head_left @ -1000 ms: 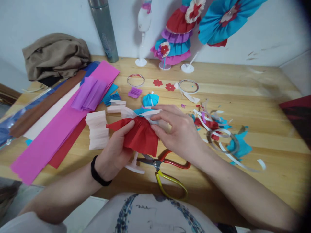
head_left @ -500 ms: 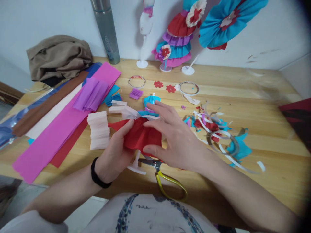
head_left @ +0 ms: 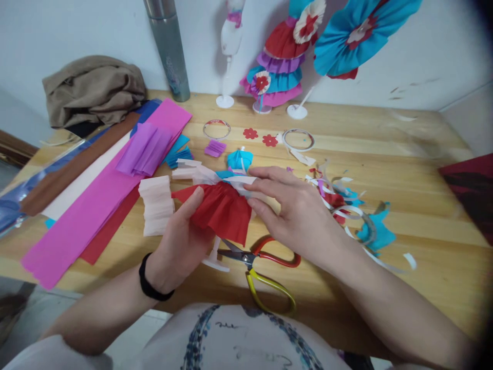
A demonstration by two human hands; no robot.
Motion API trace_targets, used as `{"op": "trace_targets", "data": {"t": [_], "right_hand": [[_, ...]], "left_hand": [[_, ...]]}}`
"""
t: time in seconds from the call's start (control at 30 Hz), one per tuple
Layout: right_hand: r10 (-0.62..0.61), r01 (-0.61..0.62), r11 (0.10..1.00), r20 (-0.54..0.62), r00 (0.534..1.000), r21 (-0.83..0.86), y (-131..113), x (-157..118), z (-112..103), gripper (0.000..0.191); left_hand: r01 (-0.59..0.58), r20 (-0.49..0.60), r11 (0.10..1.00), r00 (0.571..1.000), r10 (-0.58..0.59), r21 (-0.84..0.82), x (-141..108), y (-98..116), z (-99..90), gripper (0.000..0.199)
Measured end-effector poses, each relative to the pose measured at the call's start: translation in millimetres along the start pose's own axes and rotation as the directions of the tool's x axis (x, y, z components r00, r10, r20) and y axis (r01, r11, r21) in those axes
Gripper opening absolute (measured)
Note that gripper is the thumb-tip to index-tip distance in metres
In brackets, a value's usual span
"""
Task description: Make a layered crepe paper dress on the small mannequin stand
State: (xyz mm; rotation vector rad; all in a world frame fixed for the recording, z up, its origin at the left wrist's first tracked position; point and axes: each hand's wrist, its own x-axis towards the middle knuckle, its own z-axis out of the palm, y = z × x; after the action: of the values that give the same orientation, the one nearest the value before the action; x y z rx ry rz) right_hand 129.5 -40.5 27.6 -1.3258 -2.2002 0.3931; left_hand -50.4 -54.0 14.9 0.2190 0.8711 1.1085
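Red pleated crepe paper (head_left: 225,208) fans out like a skirt below the blue-topped small figure (head_left: 239,159), whose white stand (head_left: 215,259) shows beneath. My left hand (head_left: 183,234) holds the red paper's left side, thumb on top. At the figure's right, my right hand (head_left: 287,203) has a white strip (head_left: 241,180) between its fingers and touches the upper right edge of the red paper. Scissors (head_left: 248,259) with one red and one yellow handle lie open just below the red paper.
Crepe strips (head_left: 111,200) and pale pleated paper (head_left: 156,205) lie left. Scraps (head_left: 379,228) and a white tape ring (head_left: 298,139) are right. Behind stand a bottle (head_left: 169,56), a bare white figure (head_left: 231,38) and dressed figures (head_left: 285,46). A cloth (head_left: 94,90) sits back left.
My right hand has moved off the front of the red paper to the right and closed on the white strip. More of the red paper, the blue top and the scissors' red handle now show.
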Motion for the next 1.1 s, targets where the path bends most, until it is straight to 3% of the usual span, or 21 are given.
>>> {"op": "trace_targets", "data": {"t": [0.13, 0.27, 0.43, 0.6, 0.7, 0.87, 1.1], "right_hand": [[0.084, -0.085, 0.996, 0.059, 0.995, 0.024, 2.4, 0.7, 7.0, 0.030], [0.079, -0.078, 0.984, 0.001, 0.997, 0.159, 3.8, 2.1, 16.4, 0.035], [0.095, -0.078, 0.955, -0.043, 0.995, 0.288, 3.3, 4.0, 20.7, 0.035], [0.121, -0.108, 0.951, -0.029, 0.992, 0.289, 1.6, 4.9, 19.0, 0.035], [0.102, -0.099, 0.962, 0.001, 0.995, 0.254, 1.9, 4.8, 19.6, 0.033], [0.030, -0.032, 0.993, 0.024, 0.999, 0.118, 4.6, 3.5, 20.5, 0.033], [-0.012, 0.013, 1.000, 0.050, 0.999, -0.022, 3.2, 2.9, 16.9, 0.029]], "left_hand": [[-0.061, 0.113, 0.996, 0.992, 0.054, 0.060, -5.4, -0.6, -1.3, 0.015], [-0.126, 0.137, 0.974, 0.985, 0.102, 0.186, -7.2, -2.6, -2.5, 0.017], [-0.120, 0.027, 0.948, 0.993, 0.118, 0.294, -2.3, -3.2, -3.0, 0.029], [-0.080, -0.042, 0.963, 0.995, 0.094, 0.259, 4.2, -2.0, -8.0, 0.030], [-0.015, -0.084, 0.981, 0.996, 0.032, 0.196, 6.8, -0.2, -6.3, 0.023], [0.108, -0.265, 0.988, 0.961, -0.074, 0.113, 11.5, 4.4, 3.0, 0.020], [0.127, -0.256, 0.986, 0.962, -0.095, 0.111, 16.2, 5.0, 0.7, 0.024]]}}
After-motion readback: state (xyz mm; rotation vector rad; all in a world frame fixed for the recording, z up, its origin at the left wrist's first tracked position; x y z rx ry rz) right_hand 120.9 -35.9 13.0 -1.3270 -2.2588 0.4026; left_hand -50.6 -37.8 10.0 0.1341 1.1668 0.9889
